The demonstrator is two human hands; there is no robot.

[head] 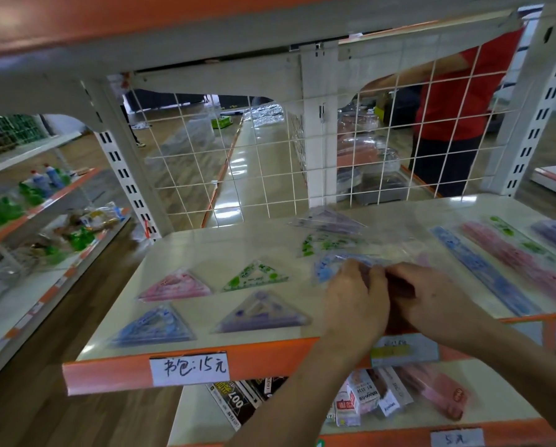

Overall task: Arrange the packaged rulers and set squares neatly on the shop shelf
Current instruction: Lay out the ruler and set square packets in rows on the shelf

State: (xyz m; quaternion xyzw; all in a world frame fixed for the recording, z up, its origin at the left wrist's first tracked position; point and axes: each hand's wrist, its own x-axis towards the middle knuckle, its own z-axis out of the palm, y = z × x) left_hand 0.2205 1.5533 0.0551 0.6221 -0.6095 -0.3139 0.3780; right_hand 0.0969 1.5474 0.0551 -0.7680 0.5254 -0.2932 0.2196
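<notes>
Evidently, a blue set square packet (326, 269) is held mid-shelf (205, 253), with the left grip (355, 304) and right grip (431, 301) both clamped on its edge. It is probably to be aligned with the gridded set squares (257, 312), while the rulers (483, 269) are kept parallel at the right.

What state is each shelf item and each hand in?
Pink set square, flat, back row.
Green set square, flat, beside it.
Dark blue set square, flat, front row.
Purple set square, flat, front row.
Set square pile, overlapping, unsorted.
Rulers, flat, side by side.
Light blue packet, held by both hands.
Left hand, grips the packet.
Right hand, grips the packet.
</notes>
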